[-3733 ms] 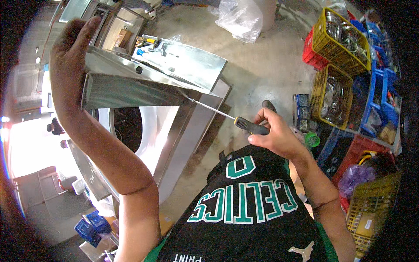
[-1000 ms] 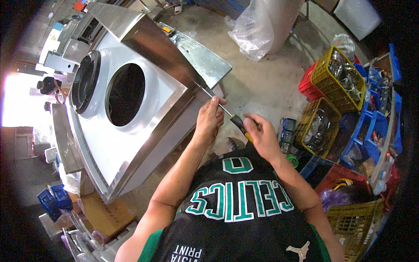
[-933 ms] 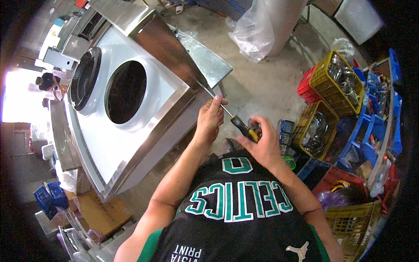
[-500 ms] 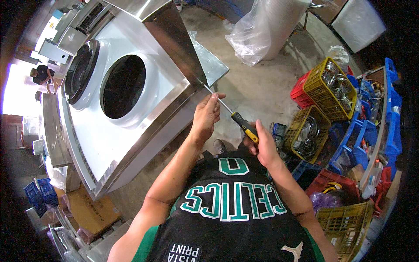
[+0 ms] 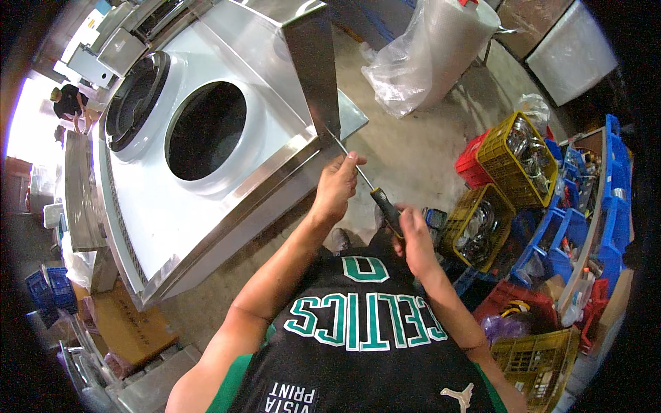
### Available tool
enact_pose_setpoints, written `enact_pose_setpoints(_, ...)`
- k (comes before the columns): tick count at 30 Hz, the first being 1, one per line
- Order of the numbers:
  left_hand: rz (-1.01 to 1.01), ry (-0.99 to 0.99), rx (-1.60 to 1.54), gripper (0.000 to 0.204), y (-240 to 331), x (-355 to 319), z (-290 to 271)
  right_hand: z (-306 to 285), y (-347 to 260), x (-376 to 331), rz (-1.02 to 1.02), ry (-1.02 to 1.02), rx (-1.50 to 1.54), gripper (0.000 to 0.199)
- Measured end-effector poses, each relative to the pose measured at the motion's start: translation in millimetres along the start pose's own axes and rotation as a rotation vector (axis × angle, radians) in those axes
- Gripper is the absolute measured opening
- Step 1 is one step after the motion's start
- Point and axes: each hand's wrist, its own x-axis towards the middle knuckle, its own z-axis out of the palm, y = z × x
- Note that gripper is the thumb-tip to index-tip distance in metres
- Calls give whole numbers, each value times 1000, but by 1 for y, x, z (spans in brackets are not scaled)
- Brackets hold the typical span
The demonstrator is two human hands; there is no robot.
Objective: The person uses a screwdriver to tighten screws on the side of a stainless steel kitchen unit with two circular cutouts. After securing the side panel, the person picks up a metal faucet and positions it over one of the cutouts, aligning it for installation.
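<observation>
Steel screwdriver shaft (image 5: 354, 165) — left hand (image 5: 337, 187) pinching, right hand (image 5: 413, 237) gripping handle.

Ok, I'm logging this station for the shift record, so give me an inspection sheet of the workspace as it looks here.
Surface: bare concrete floor.
Job's things: steel cabinet with two round openings; screwdriver, tip at the cabinet's corner.
Clutter: yellow crates of metal parts, blue bins, red crate, cardboard box.
Grips: left hand pinches the screwdriver's shaft; right hand holds its handle.
Cables: nothing seen.
Surroundings: plastic-wrapped roll; another person far left.
</observation>
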Motion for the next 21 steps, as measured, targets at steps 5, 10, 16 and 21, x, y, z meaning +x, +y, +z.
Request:
enact_pose_setpoints(5,81,133,131,34,-8,12,7,7,-8,-7,-283,215,-644,40)
enact_pose_setpoints(10,25,-49,-76,39,-3,8,1,-15,-7,3,626,-297,434,50)
enact_pose_setpoints(16,22,-181,-159,34,-6,12,-11,-10,-22,-1,330,-75,96,51)
enact_pose_setpoints(21,19,24,-64,38,-9,19,0,0,-22,-9,-266,82,-614,42)
